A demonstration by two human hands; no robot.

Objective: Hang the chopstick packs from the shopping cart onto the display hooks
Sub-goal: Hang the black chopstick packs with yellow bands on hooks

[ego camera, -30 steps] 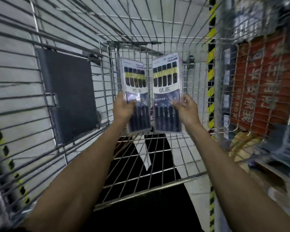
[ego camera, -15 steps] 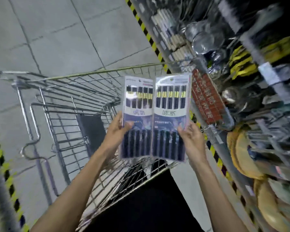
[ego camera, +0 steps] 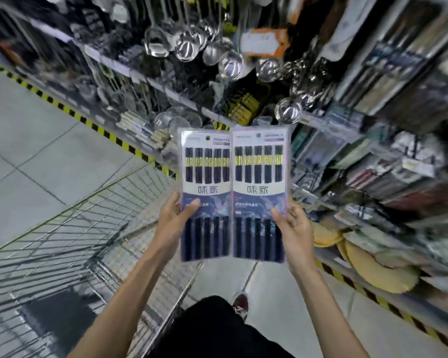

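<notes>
Same print on left pack (ego camera: 204, 195) and right pack (ego camera: 260, 195): black sticks, yellow-gold band, white strip with dark lettering, navy-purple panel. Grey tiled floor (ego camera: 36, 151). Yellow/black striped tape (ego camera: 106, 134). Shiny silver ladles (ego camera: 186, 47). Grey wire-grid cart (ego camera: 88, 215). Black trousers (ego camera: 212, 329). Dark red shoe (ego camera: 241, 302). Tan-yellow mats (ego camera: 378, 272).

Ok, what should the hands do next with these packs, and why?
Probably carry both forward to the display shelves. The left hand grips one clear plastic pack of black chopsticks and the right hand grips a second pack, out of the wire shopping cart. Neither hangs on a hook yet; the hooks are too blurred to pick out.
</notes>
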